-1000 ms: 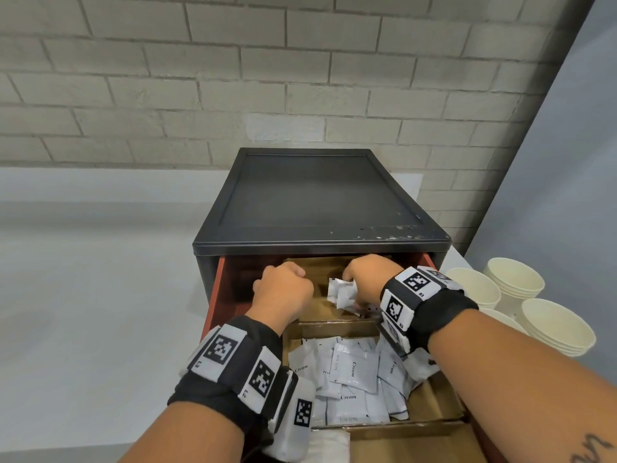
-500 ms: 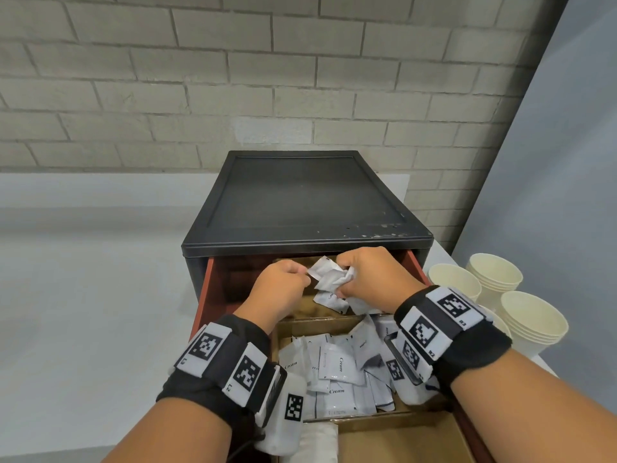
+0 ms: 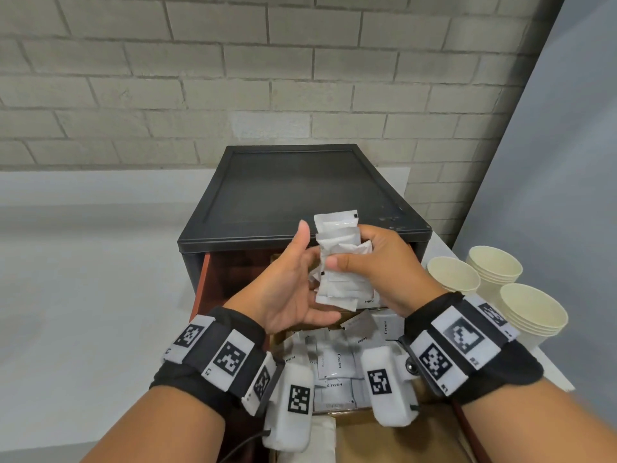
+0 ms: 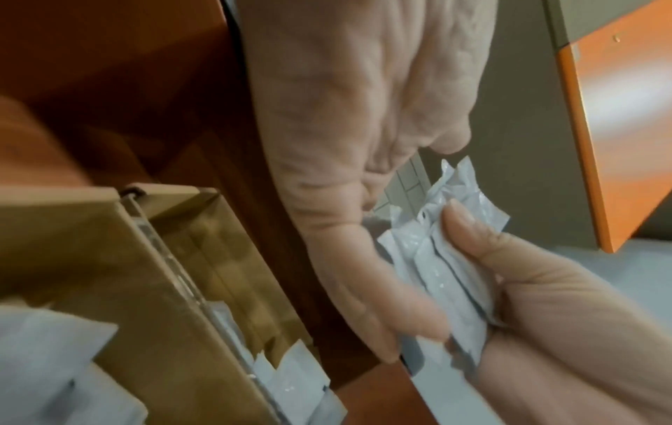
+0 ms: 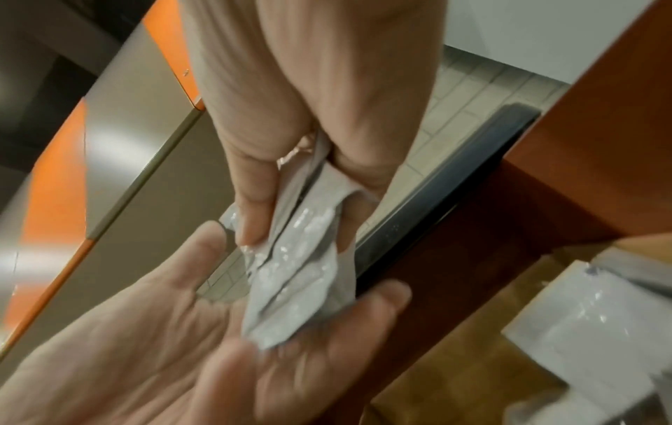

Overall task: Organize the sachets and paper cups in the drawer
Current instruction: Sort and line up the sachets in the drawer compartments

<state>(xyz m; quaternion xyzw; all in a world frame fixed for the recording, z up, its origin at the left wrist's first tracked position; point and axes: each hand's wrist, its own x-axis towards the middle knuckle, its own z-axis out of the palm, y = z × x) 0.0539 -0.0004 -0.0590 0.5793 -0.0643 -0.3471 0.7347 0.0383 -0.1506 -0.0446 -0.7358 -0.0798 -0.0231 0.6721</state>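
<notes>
My right hand (image 3: 364, 262) grips a bundle of white sachets (image 3: 339, 262) upright above the pulled-out red-brown drawer (image 3: 203, 282). Thumb and fingers curl round the bundle (image 5: 298, 258) in the right wrist view. My left hand (image 3: 297, 282) lies open beside it, palm toward the bundle, with straight fingers touching its lower edge (image 4: 447, 258). Several loose sachets marked Cream (image 3: 334, 362) lie in the drawer's middle cardboard compartment below my wrists. Stacks of cream paper cups (image 3: 497, 272) stand on the counter right of the cabinet.
The black cabinet (image 3: 300, 192) sits against a brick wall, its top bare. A cardboard divider (image 4: 152, 258) splits the drawer into compartments. A grey panel rises at the right behind the cups. White counter stretches to the left of the cabinet.
Both hands have risen out of the drawer's back compartment. The right hand has gathered the sachets into an upright bundle, and the left hand has uncurled from a fist.
</notes>
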